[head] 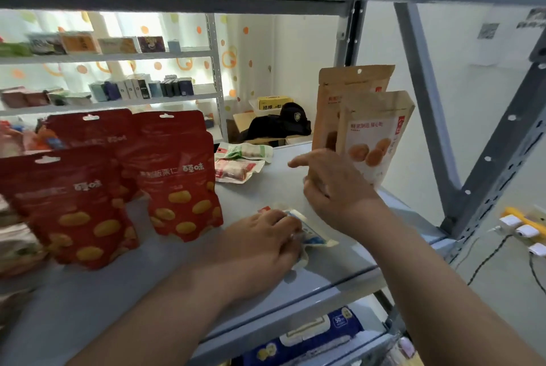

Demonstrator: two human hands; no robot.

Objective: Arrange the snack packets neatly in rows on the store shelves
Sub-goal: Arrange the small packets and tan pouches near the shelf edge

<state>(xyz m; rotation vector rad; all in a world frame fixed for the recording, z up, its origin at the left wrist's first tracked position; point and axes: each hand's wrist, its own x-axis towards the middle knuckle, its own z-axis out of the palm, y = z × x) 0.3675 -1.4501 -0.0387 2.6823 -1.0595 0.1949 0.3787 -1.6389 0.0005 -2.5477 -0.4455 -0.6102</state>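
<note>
Packet under left hand lies mostly hidden, label seemingly blue-white.

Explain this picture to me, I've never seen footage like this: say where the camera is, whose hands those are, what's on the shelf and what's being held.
No machine here: a person wears one camera on the head, looking down at their own hands. The left hand holds a small blue-and-white packet down on the grey shelf. The right hand hovers open beside two standing brown pouches. Red pouches stand to the left; two small packets lie flat at the back.
</note>
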